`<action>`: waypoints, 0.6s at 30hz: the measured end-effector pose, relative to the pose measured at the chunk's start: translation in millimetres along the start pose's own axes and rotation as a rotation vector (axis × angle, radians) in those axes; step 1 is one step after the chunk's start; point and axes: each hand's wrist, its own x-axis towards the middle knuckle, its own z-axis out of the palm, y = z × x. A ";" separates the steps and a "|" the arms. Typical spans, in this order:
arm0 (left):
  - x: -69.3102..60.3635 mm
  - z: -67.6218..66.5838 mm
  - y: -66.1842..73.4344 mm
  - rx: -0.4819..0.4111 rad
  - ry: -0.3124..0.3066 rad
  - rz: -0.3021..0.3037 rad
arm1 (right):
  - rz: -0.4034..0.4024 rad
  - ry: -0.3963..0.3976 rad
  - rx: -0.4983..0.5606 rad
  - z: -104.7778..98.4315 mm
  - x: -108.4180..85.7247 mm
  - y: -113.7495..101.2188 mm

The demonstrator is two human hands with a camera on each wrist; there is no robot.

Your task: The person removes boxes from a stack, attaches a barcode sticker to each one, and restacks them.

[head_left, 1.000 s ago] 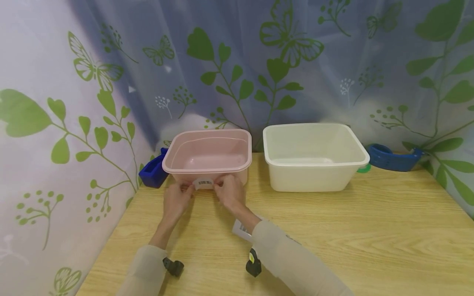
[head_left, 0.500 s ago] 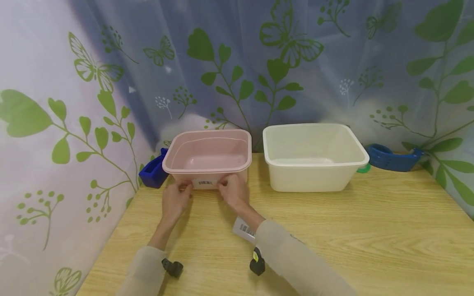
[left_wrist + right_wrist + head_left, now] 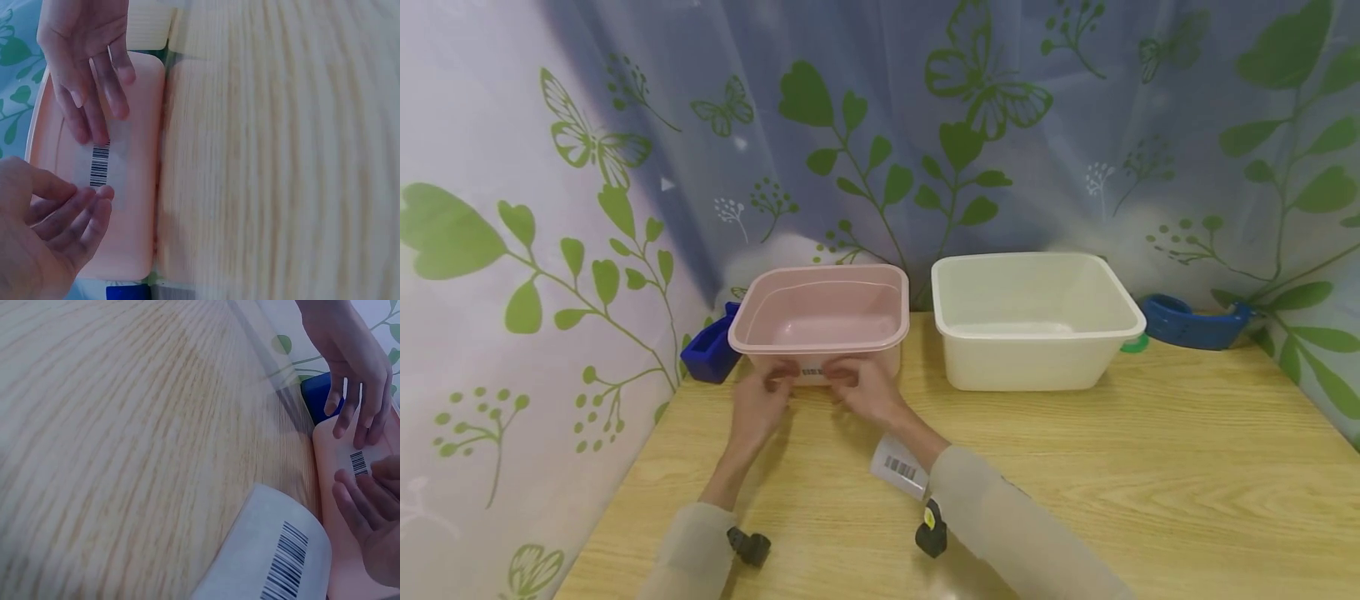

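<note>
Right hand (image 3: 868,390): moved inward along the label (image 3: 812,372) since the last head frame — more of the label is covered by its fingers, and more of the sheet (image 3: 901,467) is bared.
Right fingers: held long and loose at the label's right end; nothing is seen gripped.
Left hand (image 3: 762,407): placed at the label's left end, fingers lightly bent, thumb brought close to the forefinger; no label edge is seen pinched between them.
Label: laid on the front wall of the pink tub (image 3: 827,293), barcode outward; the tub is stood upright on the table (image 3: 1097,475).
Sheet: left on the table nearer the person, its near end curved, another barcode shown.
Neighbours: the pink tub is flanked by a blue holder (image 3: 711,354) on the left and a white tub (image 3: 1022,364) on the right.
Risks: a wrinkle or trapped air could be caused by uneven rubbing — a lifted corner by an end left unpressed. The tub could be pushed back by too hard a press, and the sheet could be caught by the right sleeve (image 3: 1000,508).
</note>
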 end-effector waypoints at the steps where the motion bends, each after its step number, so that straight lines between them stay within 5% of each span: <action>1: 0.5 0.8 -0.2 0.000 -0.010 0.006 | -0.010 -0.031 -0.016 -0.2 0.2 0.0; 7: 1.6 4.5 -4.5 0.005 -0.043 -0.018 | 0.010 -0.146 -0.020 -1.1 -1.7 1.1; 14: 0.7 -0.8 -8.2 -0.040 -0.081 -0.094 | 0.131 -0.160 0.104 -7.2 -5.3 3.9; 18: 3.1 -6.9 -6.1 -0.015 -0.061 -0.089 | 0.152 -0.140 0.084 -14.2 -5.4 0.3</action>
